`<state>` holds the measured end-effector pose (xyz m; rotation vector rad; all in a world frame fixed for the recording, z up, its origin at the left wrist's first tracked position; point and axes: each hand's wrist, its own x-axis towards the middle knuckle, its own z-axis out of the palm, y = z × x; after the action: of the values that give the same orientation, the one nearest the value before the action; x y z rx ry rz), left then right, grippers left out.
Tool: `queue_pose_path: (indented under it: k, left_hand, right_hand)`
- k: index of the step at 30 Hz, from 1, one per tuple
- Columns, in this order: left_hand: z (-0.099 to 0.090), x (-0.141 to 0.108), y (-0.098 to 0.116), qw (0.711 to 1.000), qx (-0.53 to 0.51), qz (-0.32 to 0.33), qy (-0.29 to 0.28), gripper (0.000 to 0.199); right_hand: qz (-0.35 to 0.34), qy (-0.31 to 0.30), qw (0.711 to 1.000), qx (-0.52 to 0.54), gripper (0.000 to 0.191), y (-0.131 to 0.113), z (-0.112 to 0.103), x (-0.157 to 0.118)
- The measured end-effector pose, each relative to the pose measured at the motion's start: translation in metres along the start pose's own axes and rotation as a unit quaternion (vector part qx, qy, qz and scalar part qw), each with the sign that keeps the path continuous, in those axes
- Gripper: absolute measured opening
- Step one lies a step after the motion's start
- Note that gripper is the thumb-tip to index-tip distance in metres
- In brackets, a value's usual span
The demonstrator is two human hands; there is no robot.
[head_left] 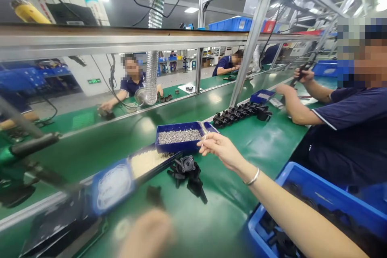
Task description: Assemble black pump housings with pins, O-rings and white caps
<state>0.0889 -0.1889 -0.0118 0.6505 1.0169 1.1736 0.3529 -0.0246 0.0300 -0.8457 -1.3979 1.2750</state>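
My right hand (219, 149) is at the right end of a blue tray (178, 147) of small metal pins or screws (179, 136). Its fingertips are pinched around a thin, pale item too small to make out. My left hand (148, 231) is low in front, smeared by motion, and its fingers cannot be read. Just above it is a blurred black part (155, 195); whether the hand holds it is unclear. A blurred pale ring (121, 229) shows at its left. Between the hands, several black plastic parts (188, 165) lie on the green bench.
Left of the pins are a tray of cream-coloured small pieces (146, 163) and a blue tray of whitish rings (115, 188). A row of black assemblies (238, 115) stands farther back. A blue bin (290, 169) of black parts is at right, beside a co-worker (356, 117). A blurred tool (36, 145) stands left.
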Motion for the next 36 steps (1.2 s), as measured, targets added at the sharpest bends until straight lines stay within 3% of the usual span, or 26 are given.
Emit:
queue_pose_path:
  k: [3,7,11,16,21,24,28,32,36]
  left_hand:
    - [0.014,-0.003,-0.029,0.990,-0.132,-0.058,0.004,0.046]
    - [0.021,-0.011,-0.032,0.960,-0.261,-0.098,0.024,0.038]
    - [0.020,-0.017,-0.027,0.951,-0.292,-0.101,0.012,0.031]
    - [0.019,-0.016,-0.030,0.951,-0.293,-0.098,0.005,0.030]
    - [0.020,-0.019,-0.029,0.959,-0.269,-0.091,0.001,0.035]
    - [0.019,-0.021,-0.029,0.971,-0.231,-0.066,0.003,0.034]
    - [0.014,-0.018,-0.030,0.990,-0.140,-0.019,0.003,0.036]
    - [0.010,-0.015,-0.036,0.999,-0.034,0.026,0.030,0.039]
    - [0.015,-0.015,-0.043,0.997,-0.081,0.012,0.009,0.040]
  right_hand:
    - [0.062,-0.088,0.994,0.032,0.036,0.002,0.039,-0.038]
    - [0.136,-0.178,0.974,0.019,0.032,0.011,0.074,-0.083]
    - [0.183,-0.224,0.957,-0.002,0.037,0.014,0.092,-0.112]
    - [0.205,-0.253,0.944,-0.047,0.034,0.008,0.106,-0.122]
    - [0.116,-0.221,0.963,-0.106,0.026,0.010,0.111,-0.123]
    - [0.055,-0.228,0.957,-0.173,0.019,0.010,0.110,-0.125]
    - [-0.038,-0.229,0.927,-0.294,0.014,0.006,0.106,-0.127]
    - [-0.107,-0.238,0.869,-0.419,0.025,0.005,0.103,-0.131]
    - [-0.155,-0.227,0.847,-0.454,0.032,0.013,0.105,-0.138]
